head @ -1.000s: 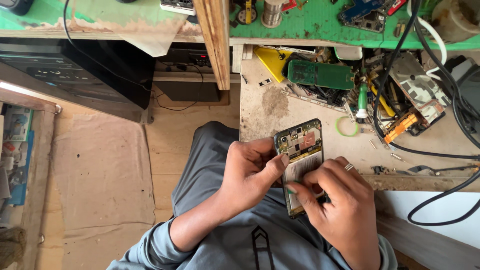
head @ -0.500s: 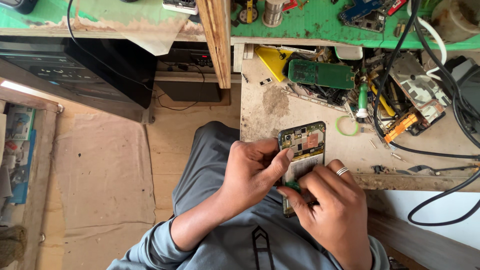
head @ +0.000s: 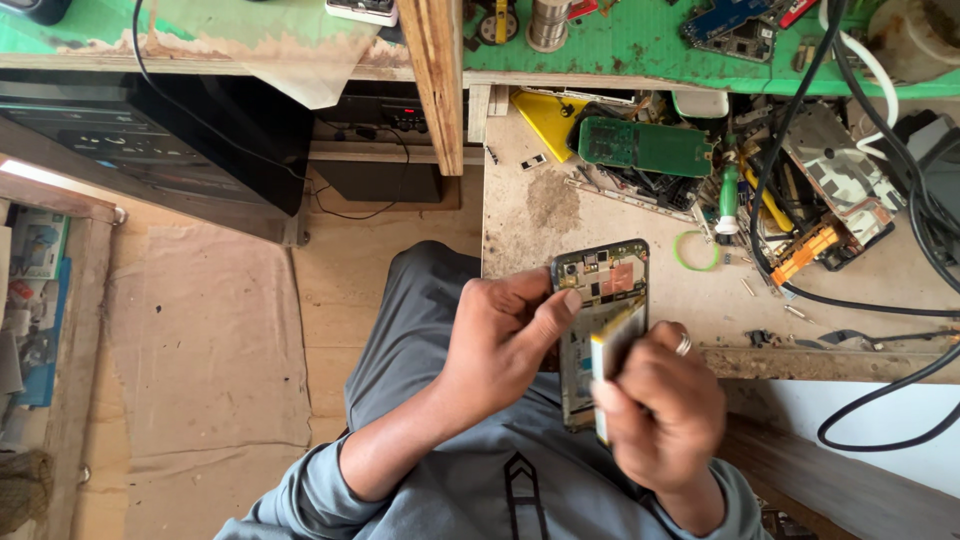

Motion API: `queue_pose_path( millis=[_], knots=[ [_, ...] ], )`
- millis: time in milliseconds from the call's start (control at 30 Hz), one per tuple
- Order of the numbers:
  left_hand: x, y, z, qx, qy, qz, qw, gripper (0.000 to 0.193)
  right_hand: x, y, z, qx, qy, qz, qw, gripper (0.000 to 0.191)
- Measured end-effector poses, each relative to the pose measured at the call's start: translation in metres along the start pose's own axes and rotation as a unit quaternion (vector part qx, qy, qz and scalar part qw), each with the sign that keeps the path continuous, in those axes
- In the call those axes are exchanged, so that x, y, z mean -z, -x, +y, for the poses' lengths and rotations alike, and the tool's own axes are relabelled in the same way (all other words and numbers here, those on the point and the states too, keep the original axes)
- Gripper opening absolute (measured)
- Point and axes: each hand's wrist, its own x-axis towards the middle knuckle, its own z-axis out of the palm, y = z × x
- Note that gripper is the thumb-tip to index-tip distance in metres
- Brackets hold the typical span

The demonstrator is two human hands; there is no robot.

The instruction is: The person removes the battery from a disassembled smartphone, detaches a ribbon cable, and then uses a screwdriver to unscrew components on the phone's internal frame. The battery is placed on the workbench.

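soft, even daylight; sharp throughout except the motion-blurred right hand (head: 660, 420).

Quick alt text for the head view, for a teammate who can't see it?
Seen from above, the left hand grips an opened phone with its insides bare, while the right hand lifts a flat battery at its middle. Behind them, a worn workbench holds circuit boards, cables and small tools.

Bare worn wooden desk (head: 560, 215) lies open just beyond the hands. To its right, a green circuit board (head: 645, 147), a green rubber ring (head: 696, 251), scattered small screws (head: 748, 287) and thick black cables (head: 850, 300) crowd the way.
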Motion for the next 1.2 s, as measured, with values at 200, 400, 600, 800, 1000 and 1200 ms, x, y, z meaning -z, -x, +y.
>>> queue_pose_path(
  millis=[200, 400, 600, 800, 1000, 1200],
  knots=[
    [0.001, -0.001, 0.002, 0.01, 0.015, -0.009, 1.0, 0.027, 0.002, 0.019, 0.017, -0.043, -0.176, 0.102, 0.978, 0.027],
    [0.003, 0.0, -0.002, 0.032, 0.087, -0.019, 0.995, 0.029, 0.017, 0.036, 0.042, -0.115, -0.38, 0.297, 0.868, 0.04],
    [0.008, 0.0, -0.015, 0.031, 0.107, -0.016, 0.994, 0.03, 0.06, 0.032, 0.066, -0.115, -0.48, 0.26, 0.83, 0.042],
    [0.013, -0.002, -0.028, -0.014, 0.116, 0.024, 0.993, 0.04, 0.061, -0.006, 0.074, -0.075, -0.191, 0.191, 0.96, 0.036],
    [0.015, -0.006, -0.028, 0.005, 0.157, 0.028, 0.987, 0.03, 0.033, -0.036, 0.054, -0.088, 0.114, 0.05, 0.988, 0.022],
    [0.02, -0.01, -0.028, 0.014, 0.165, 0.019, 0.986, 0.031, 0.021, -0.041, 0.052, -0.077, 0.199, -0.058, 0.975, 0.011]
  ],
)
